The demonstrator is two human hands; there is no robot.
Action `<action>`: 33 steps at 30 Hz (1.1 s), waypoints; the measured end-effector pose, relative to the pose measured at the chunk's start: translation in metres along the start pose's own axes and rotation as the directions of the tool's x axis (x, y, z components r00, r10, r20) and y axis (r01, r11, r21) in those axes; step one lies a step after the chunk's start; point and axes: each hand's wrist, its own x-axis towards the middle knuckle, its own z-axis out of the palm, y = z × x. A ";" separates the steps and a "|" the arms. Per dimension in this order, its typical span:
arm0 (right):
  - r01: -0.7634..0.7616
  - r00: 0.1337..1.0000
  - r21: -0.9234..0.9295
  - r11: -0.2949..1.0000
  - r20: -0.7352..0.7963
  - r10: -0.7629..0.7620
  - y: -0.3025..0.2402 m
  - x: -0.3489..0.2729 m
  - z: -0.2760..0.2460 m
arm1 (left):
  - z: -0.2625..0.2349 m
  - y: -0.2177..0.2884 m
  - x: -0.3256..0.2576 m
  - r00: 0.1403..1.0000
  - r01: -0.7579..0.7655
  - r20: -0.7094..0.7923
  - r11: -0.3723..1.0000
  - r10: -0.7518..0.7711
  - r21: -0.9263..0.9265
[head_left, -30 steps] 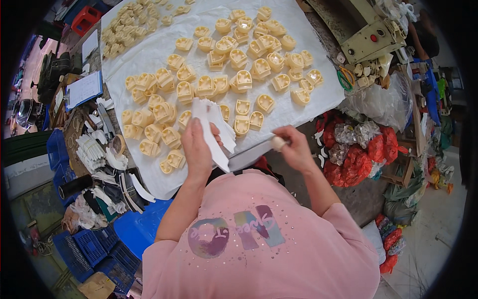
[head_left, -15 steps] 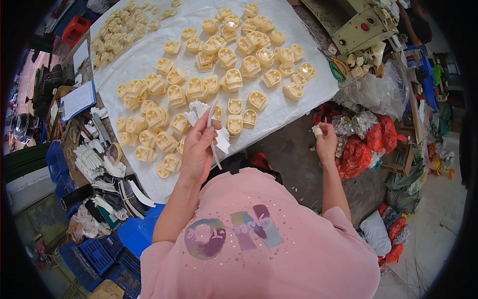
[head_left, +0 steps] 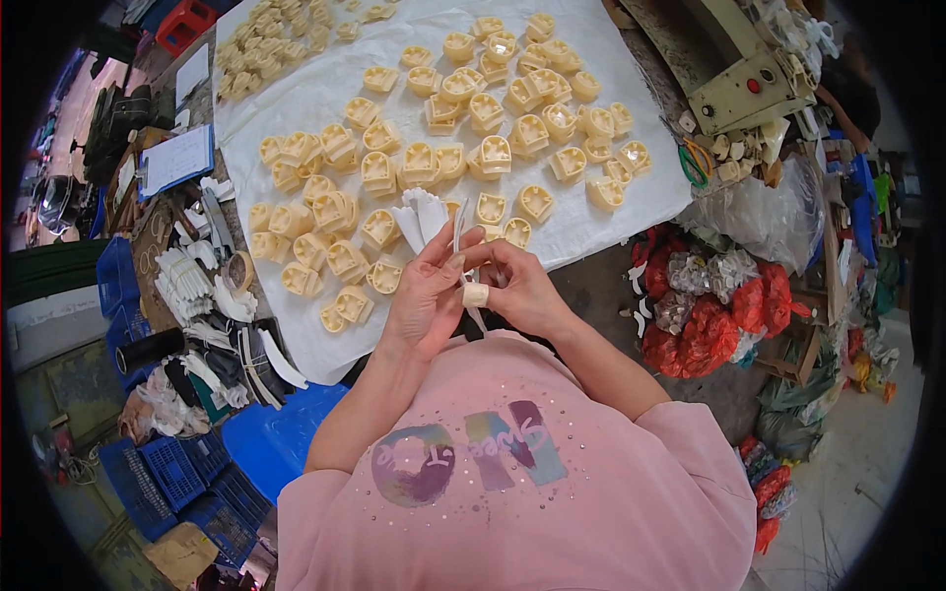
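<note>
My left hand point(head_left: 426, 294) grips a fanned bundle of thin white strips point(head_left: 424, 217) that stick up above my fingers. My right hand point(head_left: 520, 288) has come against the left and pinches one strip of that bundle, with a small cream ring-shaped piece point(head_left: 476, 294) between the two hands. Both hands hover over the near edge of a white sheet point(head_left: 631, 187) covered with several cream moulded plastic parts point(head_left: 414, 163).
More white strips and dark pieces point(head_left: 202, 295) lie in a heap at the left. Blue crates point(head_left: 177, 473) stand lower left. A clipboard point(head_left: 175, 160) lies left of the sheet. Red mesh bags point(head_left: 724, 305) sit at right, a beige machine point(head_left: 739, 84) upper right.
My right hand has swung in from the right and now meets the left hand at the bundle. The left hand with the strips has stayed over the sheet's near edge.
</note>
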 end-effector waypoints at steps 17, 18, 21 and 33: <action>-0.092 0.996 0.201 0.975 0.033 0.087 0.002 0.000 -0.001 | 0.005 0.000 0.000 0.997 -0.073 0.029 0.965 0.067 0.253; -0.092 0.996 0.201 0.975 0.032 0.087 0.003 0.000 -0.001 | 0.004 0.000 0.000 0.997 -0.072 0.030 0.965 0.067 0.252; -0.089 0.996 0.204 0.975 0.042 0.082 0.003 0.002 -0.001 | 0.002 0.001 0.001 0.998 -0.055 0.026 0.984 0.052 0.169; -0.152 0.988 0.267 0.952 0.075 0.137 0.001 0.006 0.000 | 0.012 -0.001 0.000 0.989 -0.104 -0.071 0.945 0.133 0.310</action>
